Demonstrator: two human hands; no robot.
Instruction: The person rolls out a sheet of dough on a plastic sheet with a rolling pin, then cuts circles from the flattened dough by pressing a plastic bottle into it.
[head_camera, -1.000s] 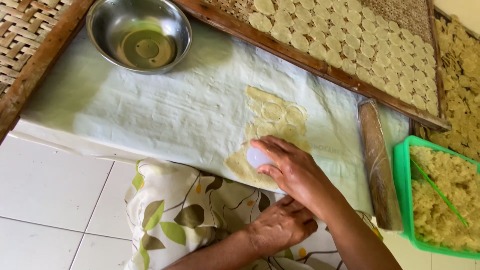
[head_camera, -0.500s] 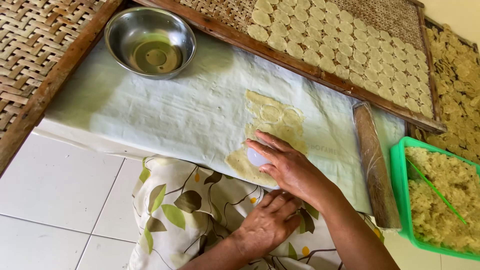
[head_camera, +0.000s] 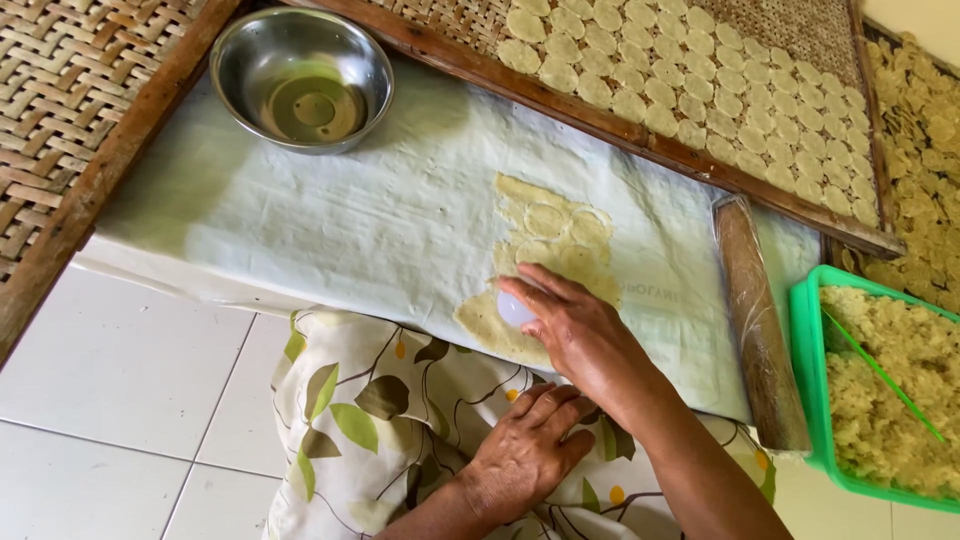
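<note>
Our right hand (head_camera: 570, 325) curls its fingers over the round cutter (head_camera: 513, 308) on the dough sheet (head_camera: 545, 250); pressing near those cut circles could tear them.

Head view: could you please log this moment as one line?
right hand: presses round cutter into dough sheet | left hand: rests on leaf-print cloth | rolling pin: lies beside dough

bowl (head_camera: 302, 78): shiny metal | trays (head_camera: 60, 90): woven cane, wood rims | basket (head_camera: 806, 330): green plastic | roller (head_camera: 758, 320): film-wrapped wood
</note>
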